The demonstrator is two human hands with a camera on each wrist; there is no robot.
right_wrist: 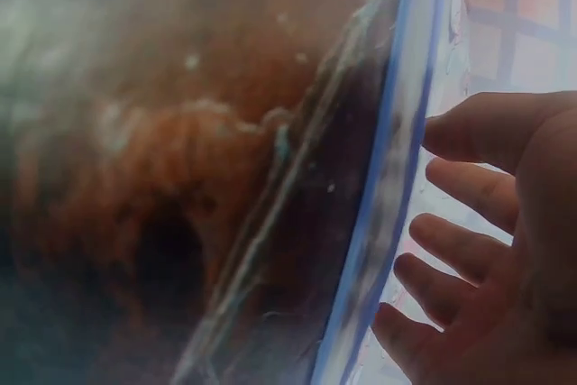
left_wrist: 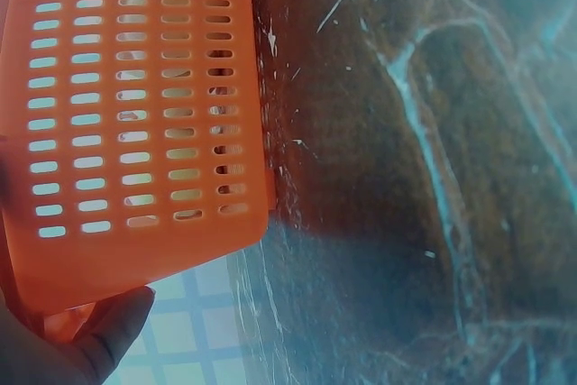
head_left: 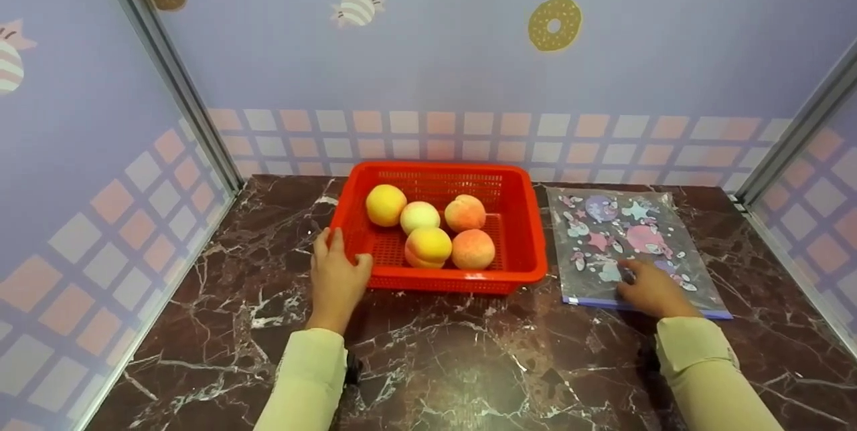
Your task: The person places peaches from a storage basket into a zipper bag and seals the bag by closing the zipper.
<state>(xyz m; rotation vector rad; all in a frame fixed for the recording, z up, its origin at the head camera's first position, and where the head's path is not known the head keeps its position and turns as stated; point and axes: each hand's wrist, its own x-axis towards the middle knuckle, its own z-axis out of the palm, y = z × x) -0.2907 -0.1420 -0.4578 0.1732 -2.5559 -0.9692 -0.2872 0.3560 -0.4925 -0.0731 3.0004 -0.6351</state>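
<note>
A red plastic basket (head_left: 529, 237) with slotted sides stands on the table, and several peaches (head_left: 473, 249), yellow to orange-pink, lie inside it. At its front left corner my left hand (head_left: 338, 277) grips the rim, some fingers outside the wall; the left wrist view shows a finger beside the slotted basket wall (left_wrist: 144, 250). To the right, a clear zip bag (head_left: 576, 264) with cartoon prints and a blue slider edge lies flat. My right hand (head_left: 653, 287) rests over its near edge, fingers slightly bent and spread at the blue zip strip (right_wrist: 388, 132), pinching nothing visible.
The dark marbled tabletop (head_left: 455, 357) runs under everything. Behind it rises a lilac wall (head_left: 442, 69) with a tile pattern, and side panels (head_left: 87, 250) in metal frames close off left and right.
</note>
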